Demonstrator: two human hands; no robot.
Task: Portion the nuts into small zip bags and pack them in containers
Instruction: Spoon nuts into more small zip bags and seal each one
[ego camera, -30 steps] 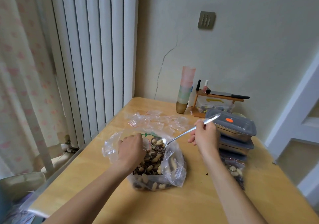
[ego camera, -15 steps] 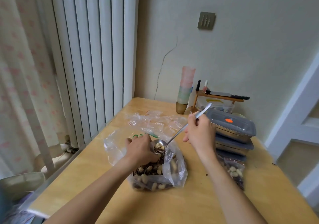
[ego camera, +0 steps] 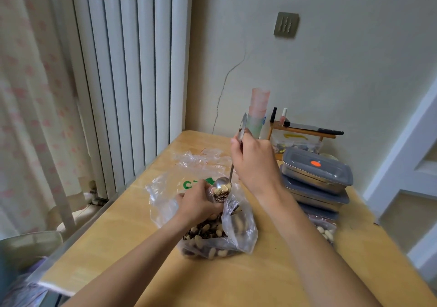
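Observation:
A large clear plastic bag (ego camera: 238, 233) of mixed nuts sits on the wooden table (ego camera: 132, 214). My left hand (ego camera: 199, 203) is curled over its mouth and grips something there, probably a small bag, though my fingers hide it. My right hand (ego camera: 254, 164) grips the handle of a metal spoon (ego camera: 222, 189), held almost upright. The spoon's bowl holds nuts and tips against my left hand. Several empty small zip bags (ego camera: 201, 158) lie behind the big bag. Stacked grey-lidded metal containers (ego camera: 316, 176) stand to the right.
A filled small bag of nuts (ego camera: 325, 229) lies in front of the containers. Stacked plastic cups (ego camera: 259, 112) and a small wooden rack (ego camera: 300, 132) with bottles and a knife stand by the wall. A radiator and a curtain border the table's left edge.
My right hand swung the spoon handle from slanting right to nearly upright and moved left. The loaded spoon bowl rose out of the big bag to my left hand, which lifted slightly.

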